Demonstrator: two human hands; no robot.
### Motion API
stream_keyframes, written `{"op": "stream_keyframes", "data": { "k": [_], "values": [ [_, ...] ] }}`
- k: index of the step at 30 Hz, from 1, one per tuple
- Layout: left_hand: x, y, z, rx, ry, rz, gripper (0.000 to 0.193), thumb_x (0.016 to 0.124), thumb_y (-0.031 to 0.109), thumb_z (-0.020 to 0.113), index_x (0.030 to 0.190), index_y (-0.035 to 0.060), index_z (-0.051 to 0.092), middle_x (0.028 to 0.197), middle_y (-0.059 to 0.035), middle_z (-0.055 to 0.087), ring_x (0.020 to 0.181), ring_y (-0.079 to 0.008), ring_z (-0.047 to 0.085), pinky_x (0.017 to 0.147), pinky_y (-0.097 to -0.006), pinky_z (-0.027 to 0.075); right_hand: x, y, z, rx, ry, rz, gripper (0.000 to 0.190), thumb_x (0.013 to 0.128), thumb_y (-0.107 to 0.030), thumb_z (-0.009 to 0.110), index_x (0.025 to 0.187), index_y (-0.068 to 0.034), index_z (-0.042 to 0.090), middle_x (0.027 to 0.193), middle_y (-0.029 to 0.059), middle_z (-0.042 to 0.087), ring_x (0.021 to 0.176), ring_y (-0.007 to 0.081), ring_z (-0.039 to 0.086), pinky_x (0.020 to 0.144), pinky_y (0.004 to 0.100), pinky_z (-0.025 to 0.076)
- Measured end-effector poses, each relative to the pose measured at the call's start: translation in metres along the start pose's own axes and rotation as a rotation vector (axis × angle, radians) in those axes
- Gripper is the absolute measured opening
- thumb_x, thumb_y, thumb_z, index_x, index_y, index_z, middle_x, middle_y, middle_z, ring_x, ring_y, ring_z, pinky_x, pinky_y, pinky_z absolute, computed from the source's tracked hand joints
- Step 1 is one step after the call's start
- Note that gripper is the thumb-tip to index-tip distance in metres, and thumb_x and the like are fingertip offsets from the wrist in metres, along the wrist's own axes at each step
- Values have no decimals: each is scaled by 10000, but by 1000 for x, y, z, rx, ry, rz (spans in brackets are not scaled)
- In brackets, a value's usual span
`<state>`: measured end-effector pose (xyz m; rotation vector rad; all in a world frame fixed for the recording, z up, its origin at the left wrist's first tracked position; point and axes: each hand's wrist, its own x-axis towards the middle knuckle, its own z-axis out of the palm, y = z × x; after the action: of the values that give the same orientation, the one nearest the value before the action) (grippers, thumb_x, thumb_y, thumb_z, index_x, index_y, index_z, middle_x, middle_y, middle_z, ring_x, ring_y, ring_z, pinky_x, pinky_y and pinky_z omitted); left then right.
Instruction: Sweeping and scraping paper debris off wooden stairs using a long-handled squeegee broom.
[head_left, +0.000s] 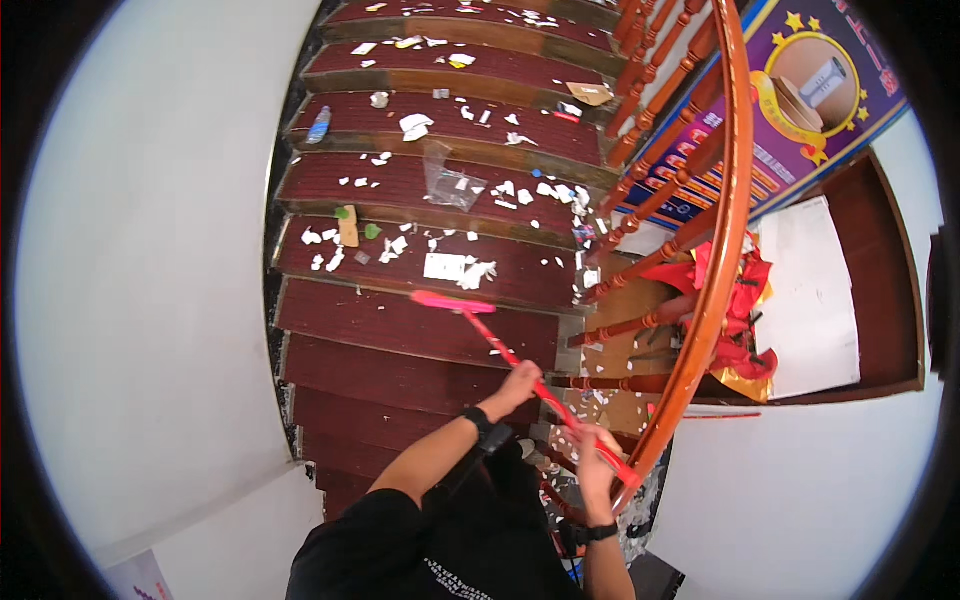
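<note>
My left hand (514, 391) grips the middle of the red handle (556, 405) of a broom. Nearer the handle's end, beside the handrail, my right hand (595, 459) is closed around it too. The broom's pink head (453, 302) lies at the edge of a dark red stair tread, its bristles hard to make out. Just beyond it, a white printed sheet (444, 266) and crumpled white paper (478, 274) lie on the step above. A piece of brown cardboard (348, 226) and a green leaf (372, 232) are farther left on that step.
Paper scraps litter the upper steps, with a plastic bottle (319, 125) and a clear plastic bag (454, 184). A wooden handrail (724, 247) with turned balusters curves along the right. A white wall (165, 247) bounds the left. Red fabric (739, 307) sits beyond the railing.
</note>
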<state>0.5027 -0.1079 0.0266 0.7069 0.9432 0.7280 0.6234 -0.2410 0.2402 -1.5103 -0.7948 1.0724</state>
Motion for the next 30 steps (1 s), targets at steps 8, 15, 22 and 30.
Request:
{"op": "stream_keyframes", "data": {
  "k": [8, 15, 22, 30],
  "values": [
    [-7, 4, 156, 52, -462, -65, 178, 1033, 300, 466, 1026, 142, 545, 907, 9, 603, 800, -95, 590, 652, -278, 511, -58, -82, -77, -791, 86, -281, 217, 1020, -110, 574, 973, 82, 663, 971, 197, 741, 922, 260, 739, 856, 347, 591],
    [-51, 27, 94, 116, -347, -190, 203, 1056, 344, 505, 1057, 143, 534, 804, 25, 634, 742, -82, 650, 624, -263, 483, -62, -81, -84, -353, 32, -43, 231, 1038, -104, 554, 991, 95, 660, 1052, 225, 713, 947, 280, 736, 855, 363, 609],
    [-114, 44, -88, 1, 193, -112, 74, 982, 221, 540, 989, 149, 551, 915, -18, 640, 789, -134, 629, 677, -308, 543, -4, -24, 20, -146, -572, -51, 154, 987, -80, 633, 1077, 22, 707, 1231, 180, 697, 1076, 225, 700, 933, 328, 549],
    [-111, 66, -264, -33, 723, 115, 120, 1021, 206, 466, 961, 124, 531, 820, -25, 573, 601, -123, 535, 492, -282, 449, 31, 74, 202, 12, -717, 313, 286, 1032, -230, 607, 1210, -9, 645, 1185, 128, 689, 1080, 211, 698, 927, 336, 571]
  ]
}}
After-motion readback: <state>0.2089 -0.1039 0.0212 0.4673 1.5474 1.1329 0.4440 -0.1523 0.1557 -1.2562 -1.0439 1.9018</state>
